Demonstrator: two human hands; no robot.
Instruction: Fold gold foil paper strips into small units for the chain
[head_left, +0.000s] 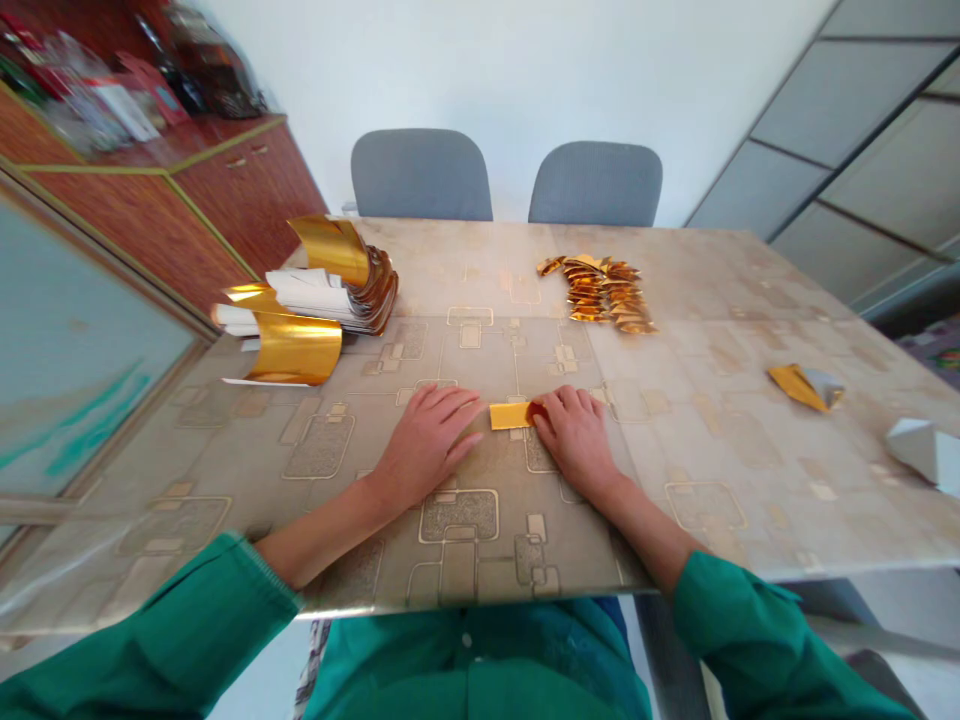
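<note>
A small folded strip of gold paper (510,416) lies on the patterned table near its middle. My right hand (576,432) grips the strip's right end, with the fingers curled over it. Just left of the strip, my left hand (431,440) rests on the table, palm down with fingers extended, not touching the paper. At the back left stand curled gold sheets (300,348) and a thick stack of gold and white sheets (330,285). Folded gold pieces (600,292) lie in two rows at the back right.
Toward the right edge lie a gold folded piece (802,387) and a whitish folded paper (926,452). Two grey chairs (421,175) stand behind the table (480,560). A wooden cabinet (240,190) holding bottles and boxes is at the back left.
</note>
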